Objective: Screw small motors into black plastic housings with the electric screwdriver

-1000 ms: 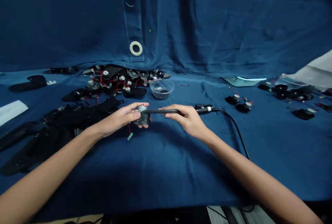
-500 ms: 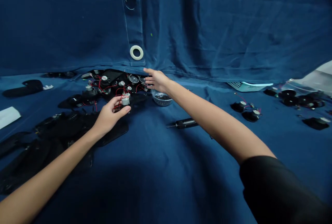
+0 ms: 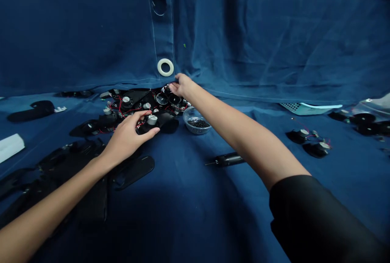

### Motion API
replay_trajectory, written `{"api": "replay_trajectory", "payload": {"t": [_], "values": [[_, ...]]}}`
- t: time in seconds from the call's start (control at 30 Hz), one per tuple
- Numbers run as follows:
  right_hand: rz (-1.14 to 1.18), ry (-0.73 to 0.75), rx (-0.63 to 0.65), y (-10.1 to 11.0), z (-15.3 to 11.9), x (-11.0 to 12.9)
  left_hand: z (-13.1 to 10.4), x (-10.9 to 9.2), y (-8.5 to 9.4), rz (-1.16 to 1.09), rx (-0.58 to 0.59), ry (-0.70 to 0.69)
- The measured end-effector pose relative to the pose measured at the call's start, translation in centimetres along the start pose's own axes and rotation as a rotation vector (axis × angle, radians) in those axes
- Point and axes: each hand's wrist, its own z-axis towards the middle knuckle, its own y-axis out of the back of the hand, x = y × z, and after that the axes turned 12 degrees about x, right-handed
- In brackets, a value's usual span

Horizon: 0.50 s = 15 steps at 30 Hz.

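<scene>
At the near edge of a heap of parts, my left hand (image 3: 129,135) curls its thumb and fingers around a small black part with a grey cylindrical motor (image 3: 152,120) and red wires. My right hand (image 3: 183,85) reaches to the back right of the heap, under the hanging cloth's edge. Its fingers are bent in at the dark round parts (image 3: 174,99); what they grip is mostly hidden. Just below the right wrist stands a clear plastic bowl (image 3: 196,130) with many small black screws in it.
A black electric screwdriver (image 3: 228,159) lies below my right forearm. Flat black shells (image 3: 135,172) spread at left, near a white sheet (image 3: 11,148). At right are wired black parts (image 3: 317,150) and a light-blue basket (image 3: 317,109). A blue curtain (image 3: 258,43) hangs behind.
My right hand has moved from above the bowl to the heap's back right, and its spread fingers have bent in. My left hand keeps its part. The view has shifted slightly.
</scene>
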Motion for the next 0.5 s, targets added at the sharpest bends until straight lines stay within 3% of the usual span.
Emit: {"api": "replay_trajectory", "payload": {"t": [0.1,0.3,0.5], "values": [[0.048,0.001,0.006,-0.3,0.6,1.1,1.7,-0.3,0.4,0.1,0.004,-0.026],[0.366,-0.056,0.062,-1.9,2.0,4.1,5.2,-0.7,-0.3,0.273,-0.008,-0.105],[0.477,-0.056,0.263,-2.1,0.9,4.6,9.8,0.0,-0.9,0.335,-0.138,-0.12]]}}
